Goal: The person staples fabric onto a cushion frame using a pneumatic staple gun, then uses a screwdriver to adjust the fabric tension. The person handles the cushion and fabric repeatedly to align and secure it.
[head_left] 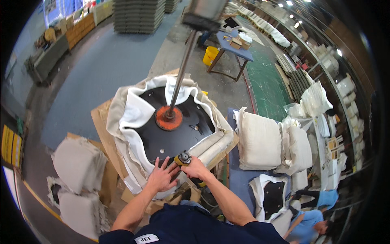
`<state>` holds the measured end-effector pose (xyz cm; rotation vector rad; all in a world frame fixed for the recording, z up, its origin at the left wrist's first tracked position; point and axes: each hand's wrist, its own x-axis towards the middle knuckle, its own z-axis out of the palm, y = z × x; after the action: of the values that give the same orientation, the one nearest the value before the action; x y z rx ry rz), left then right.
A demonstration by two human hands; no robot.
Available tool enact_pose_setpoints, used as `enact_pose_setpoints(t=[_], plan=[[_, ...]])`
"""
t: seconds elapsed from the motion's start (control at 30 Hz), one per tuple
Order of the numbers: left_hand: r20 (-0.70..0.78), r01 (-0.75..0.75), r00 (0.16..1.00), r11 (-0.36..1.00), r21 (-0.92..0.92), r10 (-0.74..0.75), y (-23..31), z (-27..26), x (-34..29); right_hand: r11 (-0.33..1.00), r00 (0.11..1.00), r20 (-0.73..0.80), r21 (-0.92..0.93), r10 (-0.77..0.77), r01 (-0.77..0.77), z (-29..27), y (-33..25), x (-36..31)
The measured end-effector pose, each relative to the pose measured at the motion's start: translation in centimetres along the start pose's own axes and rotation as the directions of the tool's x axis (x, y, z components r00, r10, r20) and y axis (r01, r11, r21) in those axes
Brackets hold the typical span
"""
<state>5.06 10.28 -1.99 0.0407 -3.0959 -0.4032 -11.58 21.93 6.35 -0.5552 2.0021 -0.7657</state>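
Cream fabric [134,112] lies wrapped over most of the black seat board [174,134], left hand [162,177] spread flat at its unfinished near edge, right hand [194,166] clenched round a stapler [183,157].

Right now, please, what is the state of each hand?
Left hand: open, fingers spread flat on the white fabric at the seat base edge.
Right hand: closed around a yellow and black staple gun.

A workshop hall with a grey-blue floor [101,65] and a green mat [266,81] beside it. A blue trestle table [235,46] stands near a yellow bucket [210,55]. Ceiling lamps [289,3] glow above racks of white cushions [276,36].
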Motion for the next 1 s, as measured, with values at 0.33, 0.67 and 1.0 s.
enact_pose_setpoints(t=[0.33,0.67,1.0], plan=[[-0.152,0.012,0.988,0.999,-0.041,-0.018,-1.7,0.7,-0.5,0.861,0.965,-0.113,0.437,-0.235,0.261,1.4,7.8,-3.2],[-0.309,0.035,0.948,0.987,-0.155,-0.082,-10.3,-1.0,-2.1,0.975,0.956,-0.251,0.120,-0.153,0.188,0.3,24.4,-13.7],[-0.384,0.324,0.853,0.936,-0.140,-0.353,2.0,1.5,9.1,0.850,0.479,-0.710,0.492,0.516,-0.188,7.7,57.9,-16.1]])
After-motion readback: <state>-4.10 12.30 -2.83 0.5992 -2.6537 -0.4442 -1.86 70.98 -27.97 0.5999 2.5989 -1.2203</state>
